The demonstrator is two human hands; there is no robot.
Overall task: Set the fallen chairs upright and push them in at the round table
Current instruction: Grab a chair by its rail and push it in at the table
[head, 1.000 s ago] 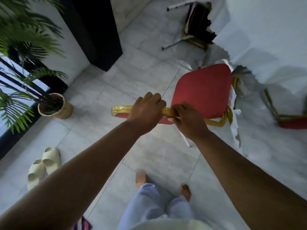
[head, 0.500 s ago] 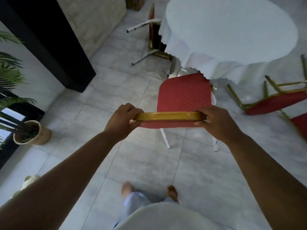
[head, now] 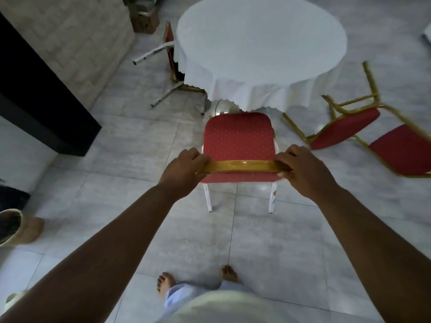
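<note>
A red-cushioned chair (head: 238, 138) with a gold back rail stands upright on its white legs, facing the round table (head: 258, 45) draped in a white cloth. Its seat front lies just short of the cloth's hanging edge. My left hand (head: 184, 169) grips the left end of the gold top rail and my right hand (head: 303, 169) grips the right end. A second red chair (head: 345, 127) with a gold frame lies tipped over on the floor to the table's right. A third chair (head: 169, 52) lies on its side at the table's left, partly hidden by the cloth.
A black column (head: 42, 94) and a pale brick wall (head: 77, 36) stand at the left. A woven plant pot (head: 16, 229) sits at the left edge. A cardboard box (head: 144, 19) is behind the table. My bare feet are on the grey tiled floor (head: 130, 145).
The chair has swung from tilted sideways to square and upright facing the table. My hands slid apart to the two ends of its top rail, and the view lifted toward the table.
</note>
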